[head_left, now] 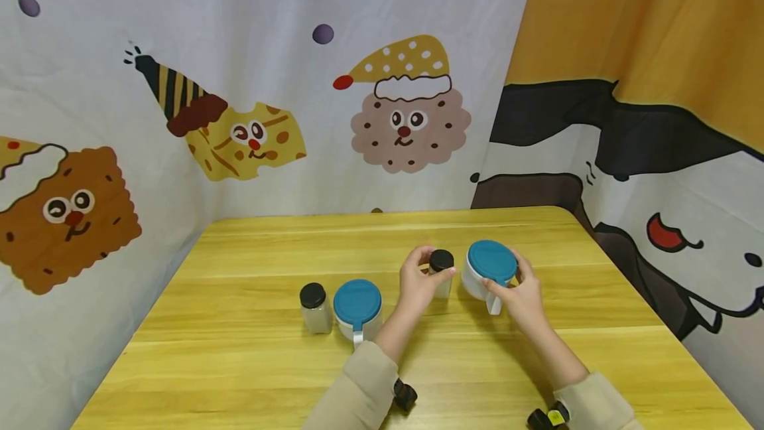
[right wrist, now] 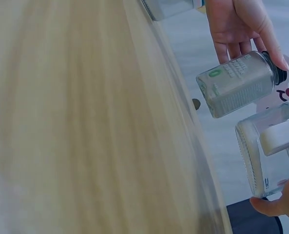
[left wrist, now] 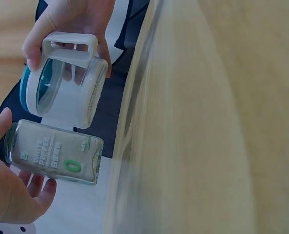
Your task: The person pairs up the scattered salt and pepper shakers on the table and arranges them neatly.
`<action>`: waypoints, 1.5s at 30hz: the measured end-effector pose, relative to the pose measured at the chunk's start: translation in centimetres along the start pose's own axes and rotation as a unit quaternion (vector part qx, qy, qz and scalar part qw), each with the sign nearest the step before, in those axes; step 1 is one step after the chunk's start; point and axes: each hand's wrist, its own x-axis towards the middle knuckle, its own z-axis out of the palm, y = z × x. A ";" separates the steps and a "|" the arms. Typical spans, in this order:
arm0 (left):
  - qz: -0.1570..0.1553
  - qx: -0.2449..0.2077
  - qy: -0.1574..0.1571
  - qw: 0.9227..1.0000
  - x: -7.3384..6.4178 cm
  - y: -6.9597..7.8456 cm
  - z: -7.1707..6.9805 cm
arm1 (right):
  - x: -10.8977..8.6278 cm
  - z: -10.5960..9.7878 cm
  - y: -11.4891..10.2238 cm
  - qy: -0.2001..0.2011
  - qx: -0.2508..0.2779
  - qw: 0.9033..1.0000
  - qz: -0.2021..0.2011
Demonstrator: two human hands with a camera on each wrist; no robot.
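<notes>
My left hand [head_left: 418, 282] grips a small spice bottle [head_left: 442, 261] by its black cap and shoulder. The bottle is clear glass with pale powder inside and a printed label [left wrist: 51, 151]. Just to its right, my right hand [head_left: 524, 294] holds a clear seasoning jar [head_left: 491, 260] with a blue lid, fingers and thumb around its sides. The jar's white handle [right wrist: 280, 136] points toward me, and white contents show at the bottom. In the wrist views, both containers hang slightly tilted, with their bases close over the table, side by side.
A second black-capped bottle [head_left: 316, 314] and a second blue-lidded jar [head_left: 357, 302] stand together on the wooden table [head_left: 239, 377], left of my hands. A cartoon-print curtain [head_left: 268, 12] hangs behind the table and along its sides.
</notes>
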 end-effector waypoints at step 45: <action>-0.006 0.004 -0.029 1.000 -2.5 0.2 -1.0 | -2.2 -0.2 0.0 -0.028 -0.026 0.999 -0.006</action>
